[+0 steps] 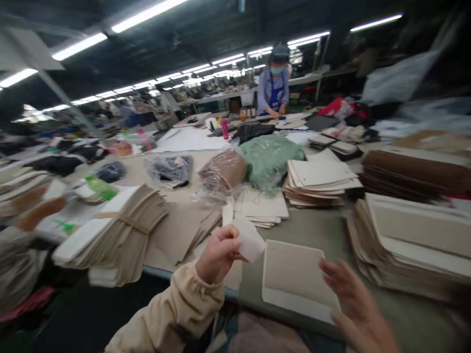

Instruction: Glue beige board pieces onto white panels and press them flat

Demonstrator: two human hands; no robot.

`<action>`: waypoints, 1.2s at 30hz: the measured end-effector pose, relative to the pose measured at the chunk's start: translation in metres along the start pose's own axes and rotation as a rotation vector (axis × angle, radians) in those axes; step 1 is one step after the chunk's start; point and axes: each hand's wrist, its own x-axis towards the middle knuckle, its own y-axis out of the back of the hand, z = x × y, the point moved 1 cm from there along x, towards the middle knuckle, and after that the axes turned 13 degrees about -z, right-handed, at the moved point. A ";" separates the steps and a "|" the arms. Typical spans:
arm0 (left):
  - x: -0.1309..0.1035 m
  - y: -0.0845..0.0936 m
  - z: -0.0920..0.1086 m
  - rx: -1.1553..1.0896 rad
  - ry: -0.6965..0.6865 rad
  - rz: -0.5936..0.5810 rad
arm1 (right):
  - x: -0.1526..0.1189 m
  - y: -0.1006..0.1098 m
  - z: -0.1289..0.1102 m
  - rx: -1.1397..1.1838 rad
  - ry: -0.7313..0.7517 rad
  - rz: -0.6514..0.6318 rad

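My left hand (220, 250), in a beige sleeve, pinches a small white sheet (249, 240) above the table's front edge. My right hand (355, 304) is blurred, its fingers apart with nothing between them, beside the right edge of a flat panel (294, 274). That panel is beige with a white border along its lower side and lies on the grey-green table surface (316, 225). Behind my left hand lies a small pile of cream sheets (263, 206).
Bundled panels (121, 225) stand at left, tall panel stacks (412, 235) at right. Plastic-wrapped brown (222, 171) and green (270, 159) bundles lie beyond. A co-worker's hand (46, 208) reaches in from far left; a masked person (274, 88) in a blue apron works across the table.
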 end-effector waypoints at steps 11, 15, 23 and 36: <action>-0.016 -0.013 -0.087 0.146 0.096 0.088 | -0.001 -0.012 0.008 0.437 -0.342 -0.290; -0.003 0.005 -0.105 0.400 0.029 0.135 | -0.001 0.010 0.034 0.318 -0.420 -0.216; 0.034 0.016 -0.128 1.115 -0.255 0.196 | 0.039 0.028 0.075 -0.266 -0.519 0.121; 0.056 0.020 -0.147 1.453 -0.171 0.209 | 0.057 0.024 0.095 -0.702 -0.503 0.176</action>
